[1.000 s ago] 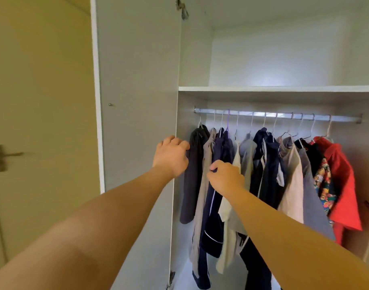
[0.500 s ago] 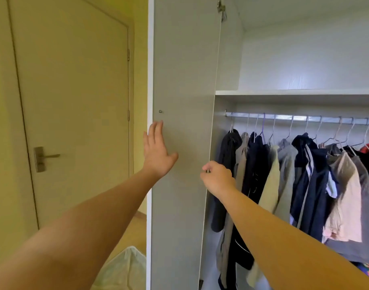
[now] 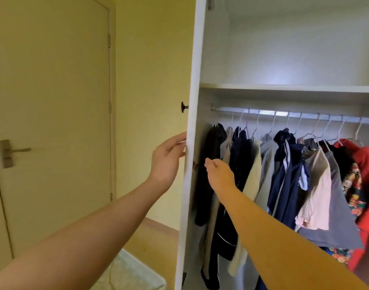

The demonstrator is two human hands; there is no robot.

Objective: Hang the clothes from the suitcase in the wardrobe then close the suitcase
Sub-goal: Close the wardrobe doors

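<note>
The white wardrobe door [image 3: 192, 80] stands edge-on in the middle of the view, its dark knob [image 3: 184, 107] facing left. My left hand [image 3: 169, 158] touches the door's outer side at its edge with fingers nearly straight. Inside the wardrobe, several clothes [image 3: 288, 174] hang on wire hangers from a metal rail [image 3: 284, 114]. My right hand [image 3: 219, 174] hovers in front of the leftmost dark garment [image 3: 213, 147], fingers loosely curled and holding nothing that I can see. The suitcase is out of view.
A white shelf [image 3: 284, 87] runs above the rail. To the left is a closed cream room door [image 3: 54, 122] with a metal lever handle [image 3: 12, 151]. A pale fabric-covered object [image 3: 133, 273] lies low beside the wardrobe door.
The wardrobe door now shows edge-on with its knob visible. My left hand has shifted from the door's flat face to its edge. My right hand stays near the leftmost clothes.
</note>
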